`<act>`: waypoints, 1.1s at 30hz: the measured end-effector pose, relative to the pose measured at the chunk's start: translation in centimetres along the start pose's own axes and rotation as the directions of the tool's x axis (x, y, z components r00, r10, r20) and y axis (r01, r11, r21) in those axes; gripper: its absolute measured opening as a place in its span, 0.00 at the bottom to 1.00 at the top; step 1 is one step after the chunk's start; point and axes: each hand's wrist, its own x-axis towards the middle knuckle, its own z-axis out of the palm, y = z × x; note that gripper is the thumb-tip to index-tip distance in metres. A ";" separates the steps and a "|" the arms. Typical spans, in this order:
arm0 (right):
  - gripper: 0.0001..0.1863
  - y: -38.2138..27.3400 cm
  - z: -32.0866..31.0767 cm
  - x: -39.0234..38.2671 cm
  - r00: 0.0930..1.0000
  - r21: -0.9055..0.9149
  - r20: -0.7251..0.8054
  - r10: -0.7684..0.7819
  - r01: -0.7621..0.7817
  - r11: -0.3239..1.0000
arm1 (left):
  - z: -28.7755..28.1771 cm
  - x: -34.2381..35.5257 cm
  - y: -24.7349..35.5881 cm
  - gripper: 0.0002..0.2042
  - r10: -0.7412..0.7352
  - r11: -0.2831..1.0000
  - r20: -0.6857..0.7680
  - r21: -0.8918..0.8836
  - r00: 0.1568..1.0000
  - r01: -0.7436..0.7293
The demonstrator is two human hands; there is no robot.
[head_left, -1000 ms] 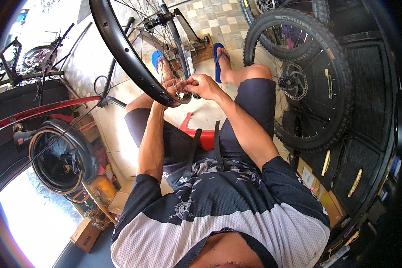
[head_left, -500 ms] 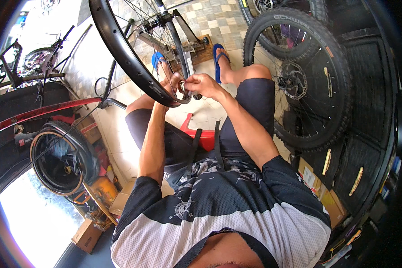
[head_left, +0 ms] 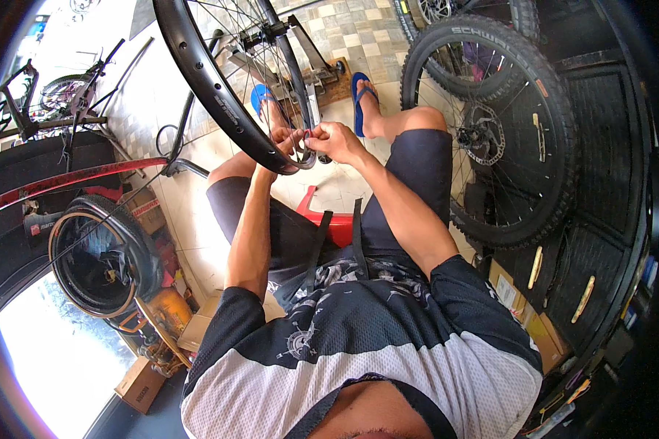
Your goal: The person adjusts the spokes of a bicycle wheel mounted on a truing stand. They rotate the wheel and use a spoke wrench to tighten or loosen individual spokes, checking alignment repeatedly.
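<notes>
A bare black bicycle rim (head_left: 211, 89) with spokes stands upright before me, its hub (head_left: 265, 34) carried between the metal arms of a truing stand (head_left: 305, 45). At the rim's near end, my left hand (head_left: 288, 140) reaches past the outer side, its fingers bent inward among the spokes. From the other side, my right hand (head_left: 333, 141) meets it with thumb and forefinger pinched together. A tiny reddish spot shows between the fingertips, too small to name. The rim partly hides the left palm.
A red stool (head_left: 337, 228) shows between my legs. On the right, a wheel with a knobbly tyre (head_left: 516, 219) leans against dark panelling. Left lie a red tube (head_left: 73, 179), stacked tyres (head_left: 143, 252) and a cardboard box (head_left: 141, 385). The stand has a wooden base (head_left: 338, 89).
The rim has turned a little, its printed label and holes shifting up and away from me. My right fingertips have closed in beside the left ones.
</notes>
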 end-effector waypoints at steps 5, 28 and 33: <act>0.14 -0.9 0.3 -0.5 0.993 -0.124 -0.015 -0.118 0.115 0.986 | -0.6 -0.1 0.6 0.15 -0.177 0.984 0.116 0.002 0.977 0.178; 0.13 0.0 -0.4 0.2 1.000 -0.049 -0.003 0.000 0.000 0.999 | 1.4 -0.1 2.3 0.17 0.069 0.997 -0.056 0.028 0.996 -0.068; 0.13 -0.7 0.1 -0.2 0.995 -0.064 0.025 -0.095 0.096 0.993 | 0.7 -0.4 2.3 0.17 -0.091 0.996 0.031 -0.007 0.995 0.091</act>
